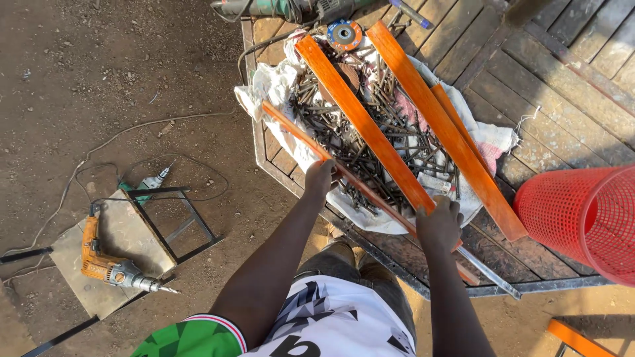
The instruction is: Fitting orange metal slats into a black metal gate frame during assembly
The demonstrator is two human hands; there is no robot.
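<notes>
Gripping orange bar [360, 119]: right hand [438, 225].

An orange power drill [109, 264] lies on a flat metal sheet [122, 235] on the dirt, beside a black metal frame [173, 221]. A red mesh basket [585, 215] sits on the wooden platform [549, 99]. A grinding disc [344, 34] lies near an angle grinder [284, 8].
</notes>
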